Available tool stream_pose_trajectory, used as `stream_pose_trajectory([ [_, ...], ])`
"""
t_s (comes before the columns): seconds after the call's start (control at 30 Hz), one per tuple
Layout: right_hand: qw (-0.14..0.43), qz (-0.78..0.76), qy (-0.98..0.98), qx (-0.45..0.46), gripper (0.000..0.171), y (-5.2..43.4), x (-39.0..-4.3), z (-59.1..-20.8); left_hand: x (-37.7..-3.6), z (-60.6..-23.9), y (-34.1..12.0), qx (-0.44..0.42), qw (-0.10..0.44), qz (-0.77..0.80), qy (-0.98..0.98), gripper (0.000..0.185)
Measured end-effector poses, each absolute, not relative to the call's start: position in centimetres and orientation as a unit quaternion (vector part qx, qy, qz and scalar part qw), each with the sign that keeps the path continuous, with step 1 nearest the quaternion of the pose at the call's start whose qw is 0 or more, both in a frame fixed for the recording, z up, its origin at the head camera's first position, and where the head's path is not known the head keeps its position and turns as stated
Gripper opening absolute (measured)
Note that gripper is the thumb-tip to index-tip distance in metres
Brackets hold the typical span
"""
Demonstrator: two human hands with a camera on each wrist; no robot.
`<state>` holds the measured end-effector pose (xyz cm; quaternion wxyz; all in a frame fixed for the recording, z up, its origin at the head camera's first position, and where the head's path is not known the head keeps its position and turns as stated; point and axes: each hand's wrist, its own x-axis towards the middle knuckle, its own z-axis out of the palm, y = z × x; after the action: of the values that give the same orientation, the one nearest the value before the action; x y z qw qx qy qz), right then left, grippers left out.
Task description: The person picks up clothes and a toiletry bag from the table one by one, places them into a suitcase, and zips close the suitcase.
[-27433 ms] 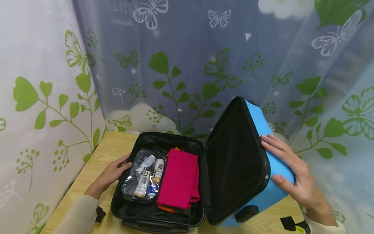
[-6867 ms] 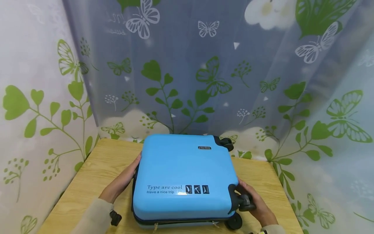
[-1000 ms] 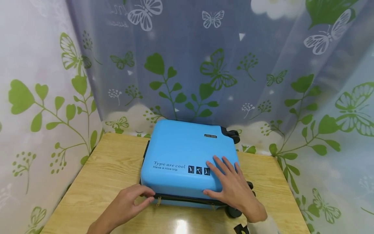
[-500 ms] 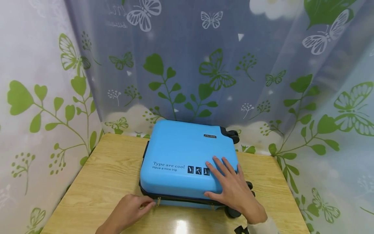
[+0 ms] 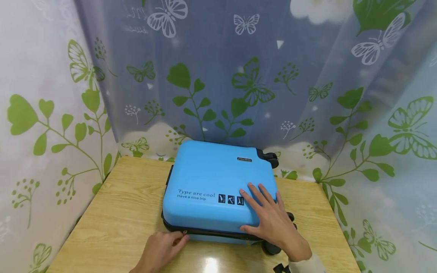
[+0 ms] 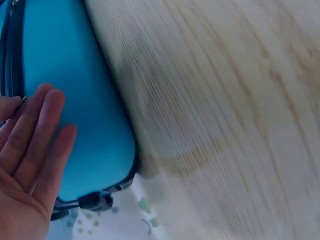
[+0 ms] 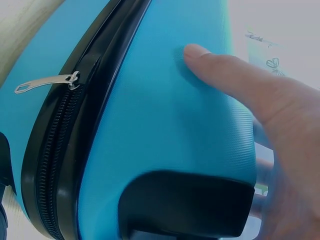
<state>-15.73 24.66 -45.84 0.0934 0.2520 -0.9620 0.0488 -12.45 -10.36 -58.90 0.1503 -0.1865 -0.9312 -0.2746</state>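
A light blue hard-shell suitcase lies flat on the table with its lid down, lettering facing up. Along its front side runs a black zipper track. My left hand pinches a small metal zipper pull between thumb and forefinger near the front left corner; the other fingers extend against the blue shell in the left wrist view. My right hand rests spread on the lid's front right part, thumb toward the front edge. A second zipper pull stands at the right end, untouched.
Black wheels stick out at the suitcase's right side. The wooden table extends to both sides of it. Patterned curtains with leaves and butterflies hang close behind and at both sides.
The suitcase, open earlier with a toiletry bag and pink cloth inside, is now closed. Over the last second my left hand moved slightly right onto the zipper pull; my right hand stayed put.
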Motion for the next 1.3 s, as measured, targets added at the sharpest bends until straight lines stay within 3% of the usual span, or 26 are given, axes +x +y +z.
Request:
stream_pose_trajectory([
  [0.23, 0.085, 0.052, -0.963, 0.251, 0.105, 24.8, -15.7, -45.7, -12.5, -58.9, -12.0, -0.233, 0.202, -0.218, -0.926, 0.026],
  [0.5, 0.074, 0.056, -0.964, 0.250, 0.103, 24.9, -15.7, -45.7, -13.0, -58.4, -15.0, -0.258, 0.189, -0.210, -0.924, 0.009],
  [1.07, 0.071, 0.068, -0.960, 0.262, 0.100, 25.3, -15.6, -45.4, -14.2, -58.4, -19.2, -0.291, 0.293, -0.183, -0.892, 0.018],
  [1.3, 0.061, 0.075, -0.961, 0.259, 0.099, 25.2, -15.7, -45.3, -15.1, -58.5, -20.3, -0.275, 0.320, -0.169, -0.891, 0.010],
])
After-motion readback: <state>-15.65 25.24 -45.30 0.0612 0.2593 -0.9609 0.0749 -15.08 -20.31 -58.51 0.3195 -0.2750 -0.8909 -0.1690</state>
